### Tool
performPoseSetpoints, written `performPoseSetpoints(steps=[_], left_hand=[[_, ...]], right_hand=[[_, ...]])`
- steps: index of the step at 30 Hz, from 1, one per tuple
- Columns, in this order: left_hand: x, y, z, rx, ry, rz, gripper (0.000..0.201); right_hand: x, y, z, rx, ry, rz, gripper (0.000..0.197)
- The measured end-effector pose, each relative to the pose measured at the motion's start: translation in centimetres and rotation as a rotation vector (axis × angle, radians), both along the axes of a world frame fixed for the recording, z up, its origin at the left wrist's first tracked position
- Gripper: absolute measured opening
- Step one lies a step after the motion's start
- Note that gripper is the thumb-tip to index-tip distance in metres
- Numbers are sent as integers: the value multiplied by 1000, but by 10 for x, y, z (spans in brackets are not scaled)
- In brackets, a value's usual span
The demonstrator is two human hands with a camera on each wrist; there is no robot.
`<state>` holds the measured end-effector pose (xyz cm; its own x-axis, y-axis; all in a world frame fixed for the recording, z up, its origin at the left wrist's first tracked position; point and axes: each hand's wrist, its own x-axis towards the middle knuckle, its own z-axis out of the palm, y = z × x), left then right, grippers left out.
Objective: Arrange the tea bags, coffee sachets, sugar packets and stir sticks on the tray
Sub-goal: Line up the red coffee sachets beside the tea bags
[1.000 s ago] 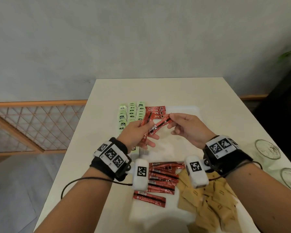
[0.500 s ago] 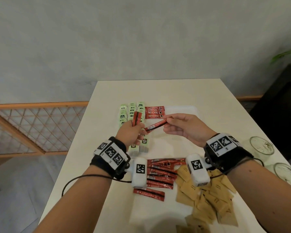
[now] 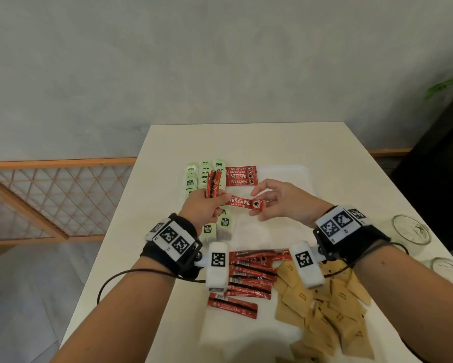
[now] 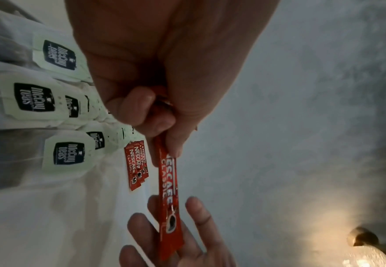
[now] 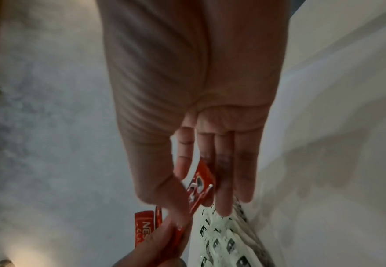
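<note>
My left hand (image 3: 204, 205) grips a small upright bundle of red coffee sachets (image 3: 214, 183) and also pinches the left end of one more sachet (image 3: 239, 201) under its thumb. That sachet (image 4: 168, 189) lies level, label up. Its far end rests on the nearly straight fingers of my right hand (image 3: 280, 200), thumb beside it, not clamped. In the right wrist view the sachet end (image 5: 202, 182) lies against those fingers. Green-tagged tea bags (image 3: 194, 176) stand in rows on the left of the white tray (image 3: 285, 171), with three coffee sachets (image 3: 242, 176) laid beside them.
Several loose coffee sachets (image 3: 251, 273) lie near the table's front, with a heap of brown sugar packets (image 3: 325, 310) to their right. Two glass dishes (image 3: 411, 229) stand at the right edge. A wooden lattice rail (image 3: 50, 200) runs left of the table.
The single sachet has turned from slanted to level with its label up. My right hand has loosened from a pinch to straight fingers under its end, while my left thumb now holds the other end.
</note>
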<state>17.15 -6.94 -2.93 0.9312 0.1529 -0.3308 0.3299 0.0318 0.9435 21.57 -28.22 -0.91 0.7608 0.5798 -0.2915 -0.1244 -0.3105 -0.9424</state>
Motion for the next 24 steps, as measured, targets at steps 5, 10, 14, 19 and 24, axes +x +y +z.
performPoseSetpoints(steps=[5, 10, 14, 19, 24], left_hand=[[8, -9, -7, 121, -96, 14, 13], [22, -9, -11, 123, -92, 36, 22], [34, -3, -16, 130, -70, 112, 21], [47, 4, -17, 164, -47, 106, 12], [61, 17, -14, 159, -37, 149, 12]], right_hand=[[14, 20, -6, -111, -48, -59, 26], [33, 28, -21, -112, -91, -203, 21], [47, 23, -33, 3, 33, -338, 16], [66, 16, -50, 33, 90, -435, 12], [84, 14, -75, -176, 80, -504, 11]])
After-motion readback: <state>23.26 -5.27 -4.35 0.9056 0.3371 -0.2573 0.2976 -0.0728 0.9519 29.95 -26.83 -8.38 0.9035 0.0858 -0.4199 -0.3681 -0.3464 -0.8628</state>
